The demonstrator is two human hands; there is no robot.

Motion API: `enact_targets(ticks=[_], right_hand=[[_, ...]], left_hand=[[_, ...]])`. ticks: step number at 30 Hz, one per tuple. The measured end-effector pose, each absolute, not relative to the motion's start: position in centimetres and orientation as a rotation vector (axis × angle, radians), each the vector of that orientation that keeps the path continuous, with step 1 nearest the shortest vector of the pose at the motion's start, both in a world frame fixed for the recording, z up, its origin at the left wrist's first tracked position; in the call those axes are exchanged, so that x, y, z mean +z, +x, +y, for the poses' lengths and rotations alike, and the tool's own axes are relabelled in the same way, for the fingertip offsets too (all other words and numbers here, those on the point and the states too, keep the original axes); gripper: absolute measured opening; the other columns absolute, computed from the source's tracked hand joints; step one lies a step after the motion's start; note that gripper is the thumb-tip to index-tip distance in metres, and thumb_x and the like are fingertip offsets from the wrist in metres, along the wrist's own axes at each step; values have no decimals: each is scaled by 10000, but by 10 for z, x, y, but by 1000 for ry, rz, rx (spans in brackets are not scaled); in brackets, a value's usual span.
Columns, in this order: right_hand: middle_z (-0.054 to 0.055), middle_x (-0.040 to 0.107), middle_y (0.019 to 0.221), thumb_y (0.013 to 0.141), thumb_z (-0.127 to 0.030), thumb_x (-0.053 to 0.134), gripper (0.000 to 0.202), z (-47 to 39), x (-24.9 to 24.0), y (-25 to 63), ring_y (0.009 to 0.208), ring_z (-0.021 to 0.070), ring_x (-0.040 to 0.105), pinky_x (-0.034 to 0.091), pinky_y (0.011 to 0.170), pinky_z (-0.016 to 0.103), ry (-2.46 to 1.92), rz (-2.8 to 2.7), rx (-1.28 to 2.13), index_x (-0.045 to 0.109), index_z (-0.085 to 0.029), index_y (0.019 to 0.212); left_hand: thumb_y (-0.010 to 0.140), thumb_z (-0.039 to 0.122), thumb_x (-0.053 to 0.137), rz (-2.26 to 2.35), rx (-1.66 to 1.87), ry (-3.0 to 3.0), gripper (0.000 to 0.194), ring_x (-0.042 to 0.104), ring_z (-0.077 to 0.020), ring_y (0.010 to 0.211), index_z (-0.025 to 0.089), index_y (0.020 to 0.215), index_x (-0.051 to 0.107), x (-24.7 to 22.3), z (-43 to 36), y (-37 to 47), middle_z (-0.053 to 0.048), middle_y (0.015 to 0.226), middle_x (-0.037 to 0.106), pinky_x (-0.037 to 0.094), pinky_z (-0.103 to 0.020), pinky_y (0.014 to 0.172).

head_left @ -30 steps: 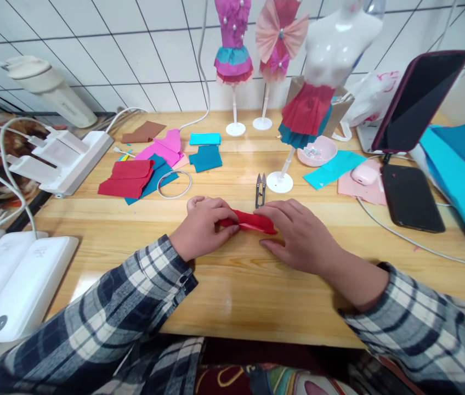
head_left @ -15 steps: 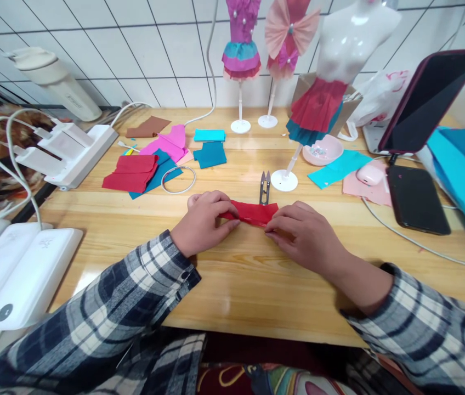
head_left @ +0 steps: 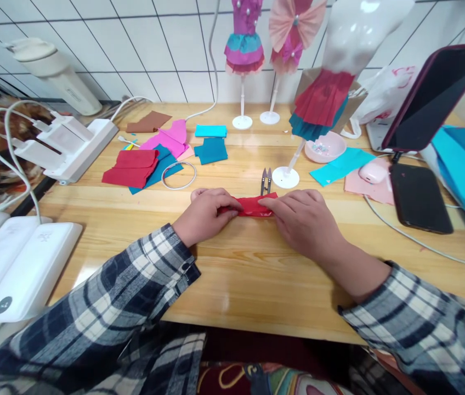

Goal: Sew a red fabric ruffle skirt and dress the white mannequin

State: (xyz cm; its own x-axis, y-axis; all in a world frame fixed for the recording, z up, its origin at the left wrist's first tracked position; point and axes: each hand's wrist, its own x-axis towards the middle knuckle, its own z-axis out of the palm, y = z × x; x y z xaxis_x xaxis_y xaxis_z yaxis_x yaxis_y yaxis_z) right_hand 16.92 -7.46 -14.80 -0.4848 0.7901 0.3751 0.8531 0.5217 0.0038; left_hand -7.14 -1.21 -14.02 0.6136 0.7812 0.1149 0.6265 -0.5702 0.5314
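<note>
A narrow folded strip of red crepe paper (head_left: 253, 206) lies on the wooden table between my two hands. My left hand (head_left: 210, 215) pinches its left end, thumb below and fingers on top. At the right end, my right hand (head_left: 304, 220) presses the strip with its fingers closed over it; part of that end is hidden under the fingers. Just behind the strip rest small thread snips (head_left: 266, 180), blades pointing away from me, their handles partly covered by the red strip. A mini mannequin (head_left: 327, 99) in a red and teal skirt stands behind them on a white base.
Coloured paper pieces (head_left: 129, 167) and a ring-shaped bracelet (head_left: 179, 175) lie at the left. Two dressed mini mannequins stand at the back. To the right are a pink bowl (head_left: 326, 147), a black phone (head_left: 421, 197) and a propped phone (head_left: 438, 99). A power strip (head_left: 88, 151) and power banks (head_left: 35, 274) sit left.
My right hand has moved from pinching the strip's lower right corner to pressing over its right end. The strip looks narrower, its lower edge turned up.
</note>
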Motion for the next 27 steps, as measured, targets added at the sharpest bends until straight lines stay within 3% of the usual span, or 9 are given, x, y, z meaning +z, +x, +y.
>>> enact_targets(ticks=[5,11,19,27], right_hand=[[53,713,937,930,-118,472,335,-73,-146,169,874,225,518,274,757,381,-1412,-2433,-284,599,-233,1218],[41,721,935,936,-153,490,237,-70,-145,174,867,219,536,298,757,371,-1343,-2421,-105,674,-247,1052],[45,698,894,900,-155,521,301,-66,-151,185,793,198,562,389,726,315,-1258,-2324,331,661,-211,1161],[32,706,879,845,-216,614,161,-68,-149,175,803,196,609,393,713,310,-1343,-2321,343,718,-243,964]], left_hand=[[840,256,609,1124,478,2354,178,646,-199,907,229,970,728,-141,-10,-74,-35,940,720,452,-345,824],[841,278,607,1167,478,2358,150,644,-197,901,225,910,730,-142,-10,-73,-34,929,715,461,-358,850],[837,251,599,1180,472,2359,144,643,-195,898,215,887,729,-142,-11,-74,-39,921,706,458,-361,861],[833,273,604,1183,457,2356,150,632,-211,920,225,897,730,-141,-10,-73,-40,925,702,461,-378,862]])
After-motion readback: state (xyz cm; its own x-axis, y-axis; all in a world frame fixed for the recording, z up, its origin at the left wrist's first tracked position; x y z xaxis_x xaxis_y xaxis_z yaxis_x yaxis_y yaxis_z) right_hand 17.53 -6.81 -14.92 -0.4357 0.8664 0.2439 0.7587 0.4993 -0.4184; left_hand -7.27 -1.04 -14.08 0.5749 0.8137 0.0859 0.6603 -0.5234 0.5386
